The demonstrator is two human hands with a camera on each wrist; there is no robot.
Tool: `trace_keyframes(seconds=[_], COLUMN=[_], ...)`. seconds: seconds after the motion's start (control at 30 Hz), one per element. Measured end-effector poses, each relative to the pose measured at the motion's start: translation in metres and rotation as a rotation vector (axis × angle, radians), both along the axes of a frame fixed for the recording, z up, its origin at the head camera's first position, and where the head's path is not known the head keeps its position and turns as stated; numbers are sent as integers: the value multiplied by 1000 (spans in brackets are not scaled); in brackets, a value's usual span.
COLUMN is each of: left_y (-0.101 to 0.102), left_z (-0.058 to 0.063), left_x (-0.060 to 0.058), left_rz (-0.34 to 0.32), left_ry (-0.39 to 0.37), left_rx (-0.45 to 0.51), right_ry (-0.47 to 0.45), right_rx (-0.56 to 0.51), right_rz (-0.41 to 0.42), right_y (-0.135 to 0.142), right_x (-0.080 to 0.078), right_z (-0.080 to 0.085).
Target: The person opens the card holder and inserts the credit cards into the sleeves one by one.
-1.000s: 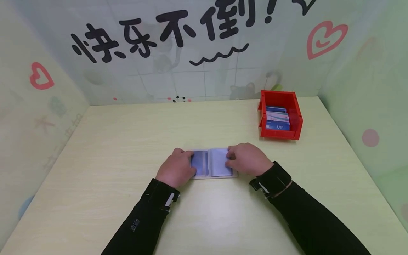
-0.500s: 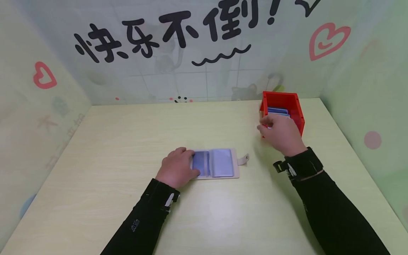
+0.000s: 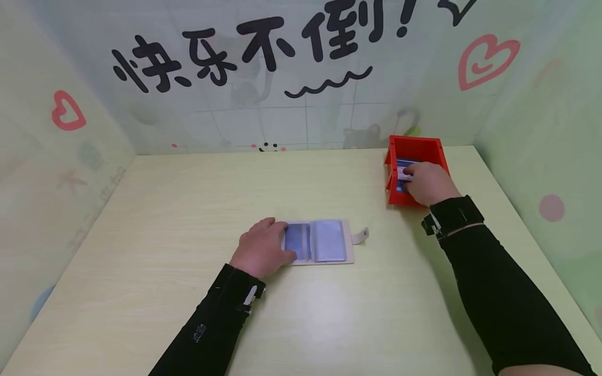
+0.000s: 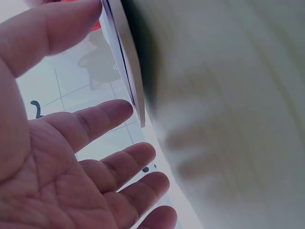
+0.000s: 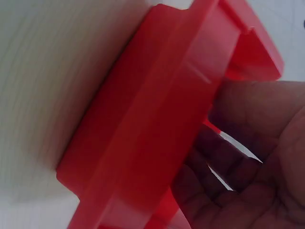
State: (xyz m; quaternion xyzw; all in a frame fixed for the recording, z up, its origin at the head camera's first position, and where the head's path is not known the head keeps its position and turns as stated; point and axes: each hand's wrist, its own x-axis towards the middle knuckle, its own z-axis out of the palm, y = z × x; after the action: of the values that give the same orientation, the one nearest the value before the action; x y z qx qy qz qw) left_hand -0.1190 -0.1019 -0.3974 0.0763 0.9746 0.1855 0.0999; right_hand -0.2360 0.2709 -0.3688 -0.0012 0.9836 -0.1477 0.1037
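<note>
Find card holder lying open, flat on table — long axis left to right, strap pointing right. Note left hand touching its left end, digits wide, hiding that margin. Find right hand inside red bin at cards — cannot tell whether gripping any, with fingertips hidden in right wrist view.

The pale table, apparently wood-grained, bears an open card holder lying flat near the middle and a red bin toward the far right corner.
</note>
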Motion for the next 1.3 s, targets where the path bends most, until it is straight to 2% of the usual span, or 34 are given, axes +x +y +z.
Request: trace_keyframes(seconds=[0.17, 0.43, 0.73, 0.93, 1.3], left_y=[0, 0, -1, -4, -7], left_z=[-1, -2, -4, -2, -3], left_x=[0, -1, -3, -6, -12], left_rz=[-1, -6, -22, -53, -76], left_ry=[-2, -11, -16, -13, -29], left_rx=[4, 19, 20, 23, 29], right_ry=[-50, -38, -23, 1, -43], right_rx=[45, 128, 95, 95, 87], right_rz=[9, 23, -16, -4, 29], right_y=[0, 0, 0, 1, 0], right_x=[-13, -22, -24, -26, -25], right_z=[-6, -12, -16, -14, -7])
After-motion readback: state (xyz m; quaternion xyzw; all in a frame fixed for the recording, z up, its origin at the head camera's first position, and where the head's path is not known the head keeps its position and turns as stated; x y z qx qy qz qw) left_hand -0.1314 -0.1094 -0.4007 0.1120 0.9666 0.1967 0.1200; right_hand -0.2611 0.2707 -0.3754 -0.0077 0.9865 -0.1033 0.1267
